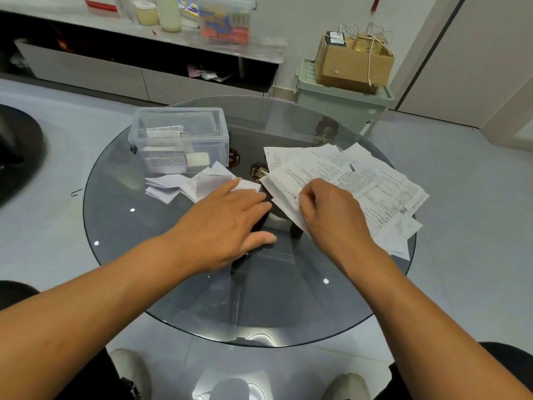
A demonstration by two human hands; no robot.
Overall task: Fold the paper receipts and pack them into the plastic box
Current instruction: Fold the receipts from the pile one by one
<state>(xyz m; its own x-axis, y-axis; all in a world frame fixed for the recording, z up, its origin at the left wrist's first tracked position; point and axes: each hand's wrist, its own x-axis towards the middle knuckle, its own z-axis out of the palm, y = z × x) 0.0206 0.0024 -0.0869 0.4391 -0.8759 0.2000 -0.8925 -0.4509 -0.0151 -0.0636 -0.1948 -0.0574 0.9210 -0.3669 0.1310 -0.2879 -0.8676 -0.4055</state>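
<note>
**Receipts half sorted on the round glass table**

The clear plastic box stands open-topped near the table's far-left edge, its long axis running left to right, with folded receipts already stacked inside. Just in front of it lies a small cluster of folded slips, their creased corners pointing toward the left edge.

A loose pile of unfolded receipts fans across the right side of the table, the long strips angled from the centre out toward the near-right edge. Printed lines and a barcode show on them, but the writing is too small to read.

The left hand lies flat with straight, spread fingers, its fingertips resting on a white folded slip beside the cluster. The right hand has curled fingers pinching the near-left edge of one receipt at the inner side of the pile.

Beyond the table stand a low cabinet and a cardboard box on a green bin
</note>
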